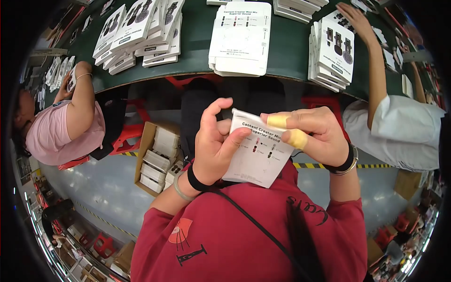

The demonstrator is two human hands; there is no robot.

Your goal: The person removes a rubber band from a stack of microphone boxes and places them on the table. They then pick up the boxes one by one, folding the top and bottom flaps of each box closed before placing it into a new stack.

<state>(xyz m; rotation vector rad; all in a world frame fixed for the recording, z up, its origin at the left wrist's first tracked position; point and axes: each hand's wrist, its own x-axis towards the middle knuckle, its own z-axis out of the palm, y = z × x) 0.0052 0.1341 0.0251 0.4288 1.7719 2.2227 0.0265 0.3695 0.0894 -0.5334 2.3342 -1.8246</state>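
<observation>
White carton (258, 164) was held before the red shirt (225, 239), gripped by the left hand (213, 148), top edge pinched by the right hand (324, 134); top-edge work was judged in hand, steady finger pressure apparently being called for next.

Can see a dark green table (195, 44) beyond the left hand (211, 150) and right hand (322, 134). Ahead, between the two, bears a white stack (239, 42) near its edge. Forward and left of the left hand, carries leaning box piles (137, 28); forward of the right hand, another pile (334, 51), with a farther pile (293, 13) leftward beyond. Far left, holds white pieces (58, 73), perhaps boxes, poorly seen.
</observation>
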